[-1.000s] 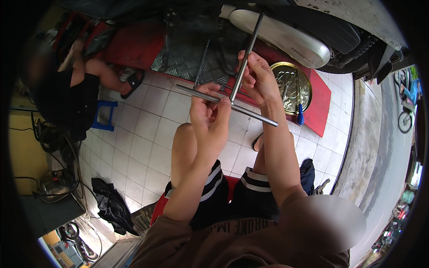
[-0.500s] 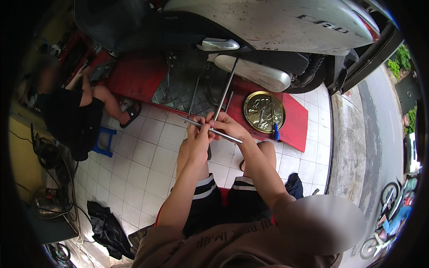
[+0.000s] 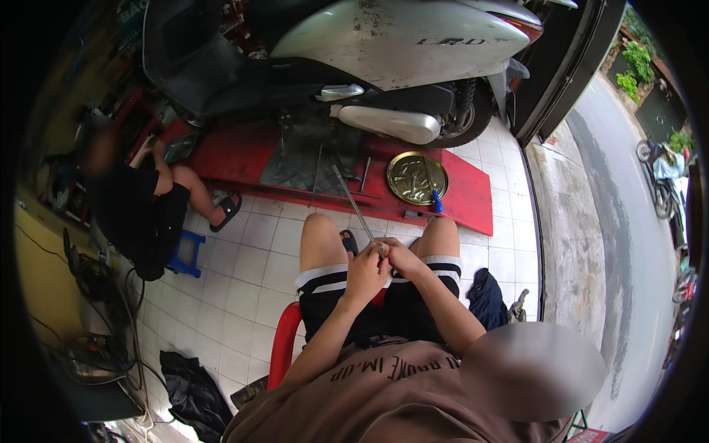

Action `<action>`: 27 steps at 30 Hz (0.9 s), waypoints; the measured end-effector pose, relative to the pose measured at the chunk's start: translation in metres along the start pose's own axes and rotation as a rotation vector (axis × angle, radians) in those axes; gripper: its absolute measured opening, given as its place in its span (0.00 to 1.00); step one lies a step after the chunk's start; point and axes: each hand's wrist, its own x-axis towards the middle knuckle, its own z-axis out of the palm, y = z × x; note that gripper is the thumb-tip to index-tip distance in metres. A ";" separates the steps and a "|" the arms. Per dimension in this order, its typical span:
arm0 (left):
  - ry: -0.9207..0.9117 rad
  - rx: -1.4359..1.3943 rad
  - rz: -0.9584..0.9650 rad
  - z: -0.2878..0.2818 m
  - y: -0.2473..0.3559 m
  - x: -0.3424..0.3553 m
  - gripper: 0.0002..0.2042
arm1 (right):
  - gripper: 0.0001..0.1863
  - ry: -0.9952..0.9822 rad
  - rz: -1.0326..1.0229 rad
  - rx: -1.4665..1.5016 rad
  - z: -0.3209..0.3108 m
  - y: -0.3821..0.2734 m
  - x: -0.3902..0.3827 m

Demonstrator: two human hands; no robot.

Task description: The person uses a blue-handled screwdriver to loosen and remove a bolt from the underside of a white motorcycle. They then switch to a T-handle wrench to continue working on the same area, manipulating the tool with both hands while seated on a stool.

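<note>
My left hand and my right hand are together over my lap, fingers closed around the handle end of a T-handle wrench. Its long metal shaft slants away from my hands, forward and a little left, with the far end over the platform. Most of the crossbar is hidden by my fingers. Beyond the wrench, a round golden tray holds small parts that I cannot make out singly. A screwdriver with a blue handle lies across its right side.
A silver-grey scooter stands on a low red platform ahead. At the left, another person sits by a blue stool. Dark cloths lie on the white tiles. A road runs along the right.
Both hands have come back toward my lap with the wrench. Its shaft now leans left instead of right, and the crossbar, plainly visible before, is mostly covered. My view has shifted.
</note>
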 end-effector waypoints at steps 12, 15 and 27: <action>-0.417 -0.792 -0.391 0.022 -0.020 0.050 0.11 | 0.10 0.438 -0.031 0.219 -0.041 -0.054 -0.087; -0.551 -0.945 -0.508 0.044 -0.036 0.065 0.13 | 0.11 0.419 -0.022 0.278 -0.037 -0.049 -0.084; -0.771 -1.591 -0.871 0.071 -0.106 0.094 0.11 | 0.10 0.451 0.240 -0.096 0.008 -0.027 -0.047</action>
